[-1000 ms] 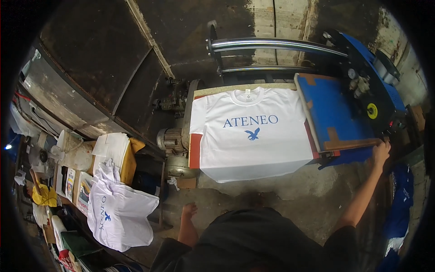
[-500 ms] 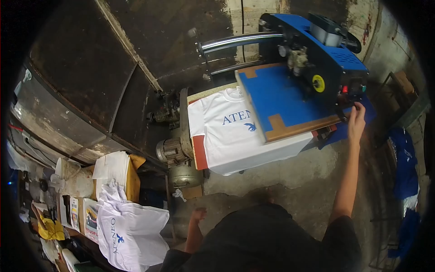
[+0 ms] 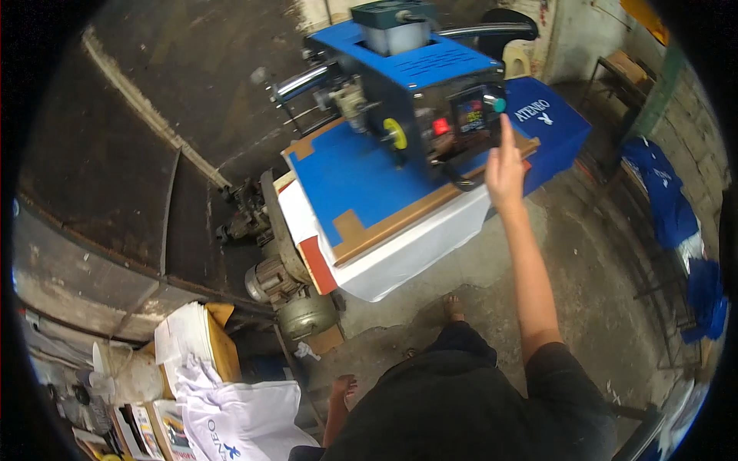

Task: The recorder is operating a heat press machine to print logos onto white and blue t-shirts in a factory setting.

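Note:
My right hand [image 3: 506,175] is raised at the front of a blue and black heat press [image 3: 438,65], fingers stretched out. Its fingertips are just below the green button [image 3: 500,105] on the control panel; whether they touch it I cannot tell. Beside the hand is the black handle [image 3: 460,181] of the press. The flat blue plate [image 3: 361,184] with brown corners now covers most of a white T-shirt [image 3: 427,257], whose near edge hangs over the bed. Low by my body, my left hand [image 3: 343,386] hangs with loosely bent fingers apart, holding nothing.
A motor and green tank [image 3: 307,315] stand left of the press. White printed shirts [image 3: 238,415] drape over boxes at the lower left. A blue printed shirt [image 3: 557,127] lies right of the press, and more blue cloth [image 3: 661,192] hangs farther right.
The press head has slid left along its rails, covering the shirt's print. My right hand has left the handle area and risen towards the green button. The view has shifted too.

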A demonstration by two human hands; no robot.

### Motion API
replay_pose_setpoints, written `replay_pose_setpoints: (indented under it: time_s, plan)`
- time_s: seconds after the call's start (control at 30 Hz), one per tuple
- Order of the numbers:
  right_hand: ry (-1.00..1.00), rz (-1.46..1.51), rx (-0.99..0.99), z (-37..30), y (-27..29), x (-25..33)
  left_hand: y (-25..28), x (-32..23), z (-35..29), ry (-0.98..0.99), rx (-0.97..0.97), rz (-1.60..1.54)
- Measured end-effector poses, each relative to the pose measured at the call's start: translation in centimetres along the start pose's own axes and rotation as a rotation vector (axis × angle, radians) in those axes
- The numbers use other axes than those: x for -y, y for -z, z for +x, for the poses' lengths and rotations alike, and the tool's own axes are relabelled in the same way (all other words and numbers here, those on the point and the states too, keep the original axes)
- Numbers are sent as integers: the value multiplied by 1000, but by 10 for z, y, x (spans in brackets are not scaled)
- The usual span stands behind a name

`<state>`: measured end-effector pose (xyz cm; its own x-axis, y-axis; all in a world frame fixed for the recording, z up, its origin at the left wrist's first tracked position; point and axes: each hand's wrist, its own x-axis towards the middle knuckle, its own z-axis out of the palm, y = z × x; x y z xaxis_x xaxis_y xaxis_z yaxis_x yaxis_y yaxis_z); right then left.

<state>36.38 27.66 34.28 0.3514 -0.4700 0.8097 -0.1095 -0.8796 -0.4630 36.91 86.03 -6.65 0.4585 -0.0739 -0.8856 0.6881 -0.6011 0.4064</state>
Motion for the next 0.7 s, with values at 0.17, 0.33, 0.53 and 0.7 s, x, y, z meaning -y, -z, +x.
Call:
replay_pose_setpoints:
  time_s: [0.17,0.33,0.53,0.7]
  plan:
    - [-2,2,50,-10,-3,23,-15,-54,-3,-115,79,126]
    - [-198,36,230,0,-6,46,-22,-62,10,-142,153,208]
    - [-175,77,248,-1,-14,60,-23,-25,17,-197,257,217]
    - [-158,34,361,-3,-2,56,-78,-66,4,-273,375,576]
